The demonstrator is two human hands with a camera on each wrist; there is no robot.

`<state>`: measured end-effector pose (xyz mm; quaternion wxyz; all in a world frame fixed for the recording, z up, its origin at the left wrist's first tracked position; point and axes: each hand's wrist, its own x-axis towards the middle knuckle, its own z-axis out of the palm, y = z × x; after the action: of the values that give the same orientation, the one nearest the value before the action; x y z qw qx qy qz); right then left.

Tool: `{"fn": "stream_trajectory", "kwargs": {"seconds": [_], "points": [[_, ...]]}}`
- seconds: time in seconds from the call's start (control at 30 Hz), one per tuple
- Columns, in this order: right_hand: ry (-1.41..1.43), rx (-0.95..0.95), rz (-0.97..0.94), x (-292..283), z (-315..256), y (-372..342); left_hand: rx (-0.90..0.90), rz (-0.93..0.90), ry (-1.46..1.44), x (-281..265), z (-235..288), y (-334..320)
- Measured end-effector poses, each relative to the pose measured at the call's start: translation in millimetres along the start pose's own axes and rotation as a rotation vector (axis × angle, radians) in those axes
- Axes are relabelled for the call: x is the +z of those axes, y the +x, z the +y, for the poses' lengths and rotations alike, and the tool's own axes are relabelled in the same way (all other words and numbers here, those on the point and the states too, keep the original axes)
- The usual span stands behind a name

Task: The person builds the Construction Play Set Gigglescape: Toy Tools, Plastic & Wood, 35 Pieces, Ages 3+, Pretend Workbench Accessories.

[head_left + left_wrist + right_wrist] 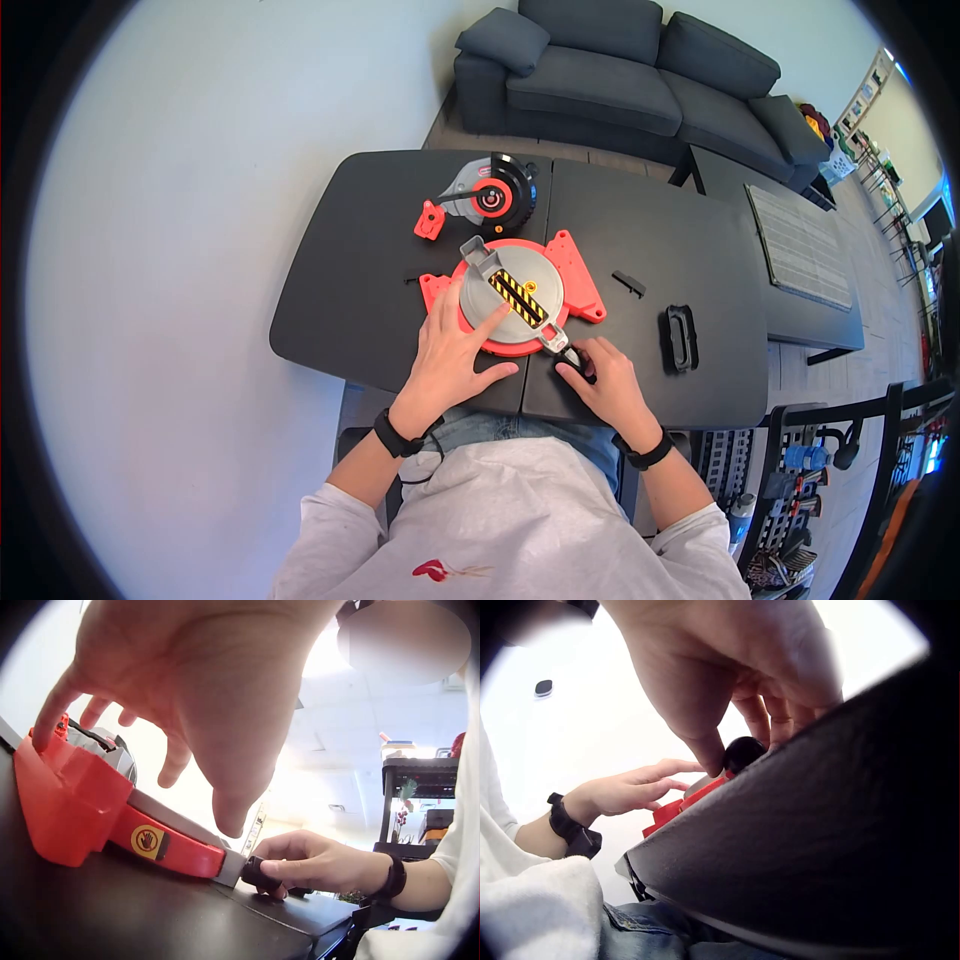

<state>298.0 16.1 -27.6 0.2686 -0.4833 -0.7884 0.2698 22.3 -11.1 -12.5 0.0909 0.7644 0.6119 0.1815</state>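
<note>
A toy miter saw base [478,298] lies on the black table, with a round grey top, a red rim and red side wings. Across its top runs a yellow-and-black striped slot plate [519,299]. My left hand [440,355] rests over the base's near left side, fingers spread and fairly straight. At the base's front right, my right hand [612,380] grips a black knob [260,874] between thumb and fingers. The knob meets the grey arm end of the base. Behind the base sits the toy saw head [492,198], with a black blade guard and a red handle.
To the right on the table [660,220] lie a small black strip [629,284] and a black oval frame [681,340]. A seam crosses the tabletop. Beyond stand a grey sofa [600,90] and a second table with a grey mat [797,245]. Shelving is at the right.
</note>
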Motion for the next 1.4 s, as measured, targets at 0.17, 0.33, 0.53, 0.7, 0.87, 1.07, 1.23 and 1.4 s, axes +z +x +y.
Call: {"fn": "stream_trajectory", "kwargs": {"seconds": [0.17, 0.33, 0.53, 0.7, 0.87, 1.07, 1.23, 1.4], "points": [[0.013, -0.004, 0.002, 1.0, 0.9, -0.4, 0.036, 0.045, 0.022, 12.0, -6.8, -1.3], [0.011, -0.01, 0.0, 0.3, 1.8, -0.1, 0.022, 0.052, 0.037, 10.4, -4.6, -0.5], [0.045, 0.012, 0.019, 1.1, 0.6, 0.7, 0.005, 0.031, 0.038, 11.1, -5.2, -0.4], [0.05, 0.027, 0.028, 2.1, 0.2, 0.6, -0.019, 0.032, 0.062, 12.8, -4.0, -1.7], [0.043, 0.027, 0.015, 1.7, -0.5, 1.1, -0.02, 0.037, 0.057, 12.4, -4.2, -1.2], [0.04, 0.029, 0.0, 0.9, -0.6, 1.4, -0.018, 0.026, 0.071, 13.6, -4.2, -1.8], [0.039, 0.026, -0.004, 1.6, 1.6, 1.2, -0.009, 0.034, 0.069, 14.3, -5.0, -1.7], [0.026, 0.014, -0.001, 1.2, 0.9, 0.9, -0.005, 0.037, 0.058, 12.0, -3.4, -1.6]]}}
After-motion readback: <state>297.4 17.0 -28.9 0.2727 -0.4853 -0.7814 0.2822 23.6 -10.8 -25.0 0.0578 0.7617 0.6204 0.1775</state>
